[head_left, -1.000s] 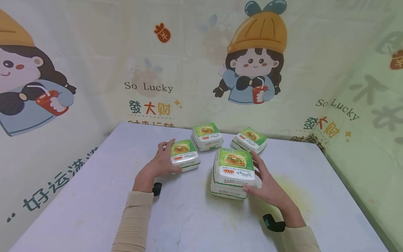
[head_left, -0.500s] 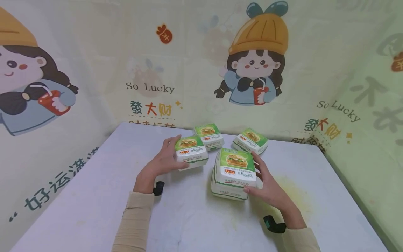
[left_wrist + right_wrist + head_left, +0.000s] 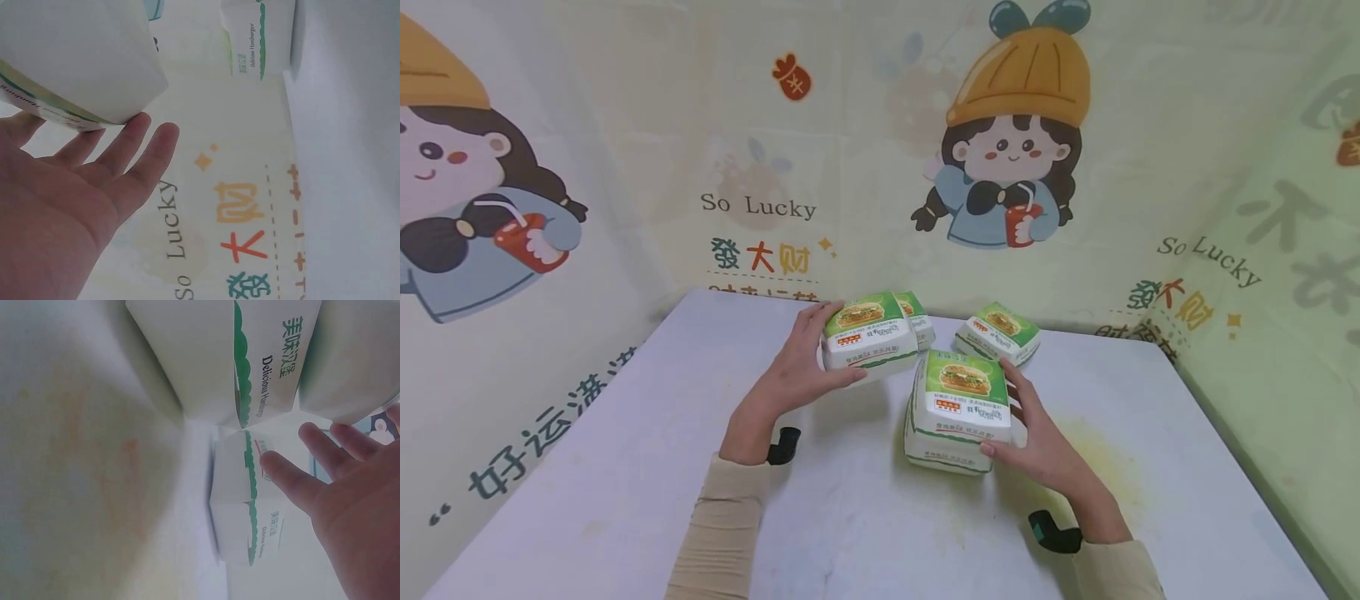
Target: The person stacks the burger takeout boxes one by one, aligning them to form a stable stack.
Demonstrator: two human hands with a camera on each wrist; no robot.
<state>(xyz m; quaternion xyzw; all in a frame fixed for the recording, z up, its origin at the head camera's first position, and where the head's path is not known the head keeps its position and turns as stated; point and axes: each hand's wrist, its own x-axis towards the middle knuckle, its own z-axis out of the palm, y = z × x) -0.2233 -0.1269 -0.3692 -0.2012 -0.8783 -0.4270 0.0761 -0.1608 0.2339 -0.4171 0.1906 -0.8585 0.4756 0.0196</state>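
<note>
In the head view my left hand [image 3: 796, 367] grips a green-and-white burger box [image 3: 872, 333] by its left side, thumb along the front. The left wrist view shows the underside of this burger box [image 3: 81, 56] raised off the table, fingertips along its edge. To the right, two more boxes are stacked. My right hand [image 3: 1045, 442] holds the upper burger box [image 3: 966, 396] at its right side, thumb at the front corner. Beneath it the lower burger box [image 3: 947, 460] rests on the table, its printed side [image 3: 269, 369] facing the right wrist camera.
Behind the held box, partly hidden, another burger box [image 3: 919, 321] stands near the back edge. One more burger box [image 3: 1000, 332] sits angled behind the stack. The white table [image 3: 865, 517] has a yellowish stain at right. A printed cloth [image 3: 865, 167] hangs behind it.
My left hand has lifted its burger box off the table and carried it right and upward, so it now overlaps the back box. The right hand and the stack have barely moved.
</note>
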